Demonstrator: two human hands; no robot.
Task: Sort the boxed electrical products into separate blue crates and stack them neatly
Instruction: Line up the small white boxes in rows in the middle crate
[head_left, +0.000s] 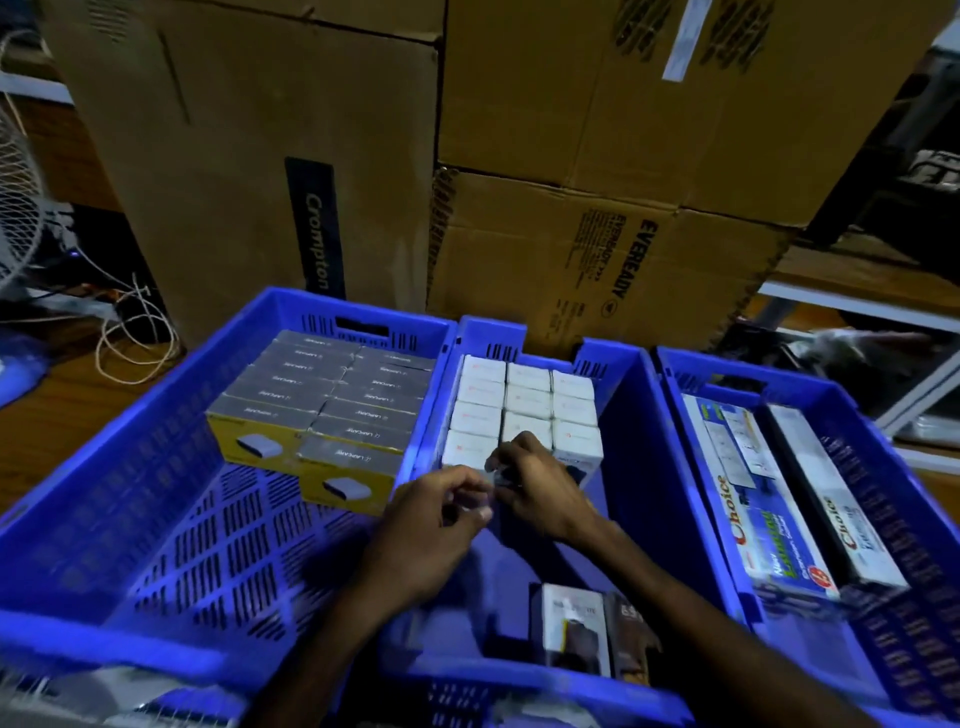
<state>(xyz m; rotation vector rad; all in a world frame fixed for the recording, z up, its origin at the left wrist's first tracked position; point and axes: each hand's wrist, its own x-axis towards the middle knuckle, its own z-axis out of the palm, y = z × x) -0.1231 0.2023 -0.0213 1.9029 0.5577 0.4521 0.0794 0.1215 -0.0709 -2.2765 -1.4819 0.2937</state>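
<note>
Three blue crates stand side by side. The left crate (130, 519) holds rows of yellow-and-grey boxes (332, 410) at its far end. The middle crate (623, 415) holds a block of small white boxes (524, 402) at its back and two darker boxes (587, 629) near its front. The right crate (883, 467) holds long "Choice" boxes (763, 499). Both hands meet over the middle crate, at the front edge of the white block. My left hand (436, 525) and my right hand (535, 488) pinch a small box (497, 475) between their fingertips; it is mostly hidden.
Large brown cartons (597, 156) stand stacked right behind the crates. A white fan (15, 208) and loose cables (130, 332) lie at the far left on the wooden surface. A shelf frame (883, 291) stands at the right.
</note>
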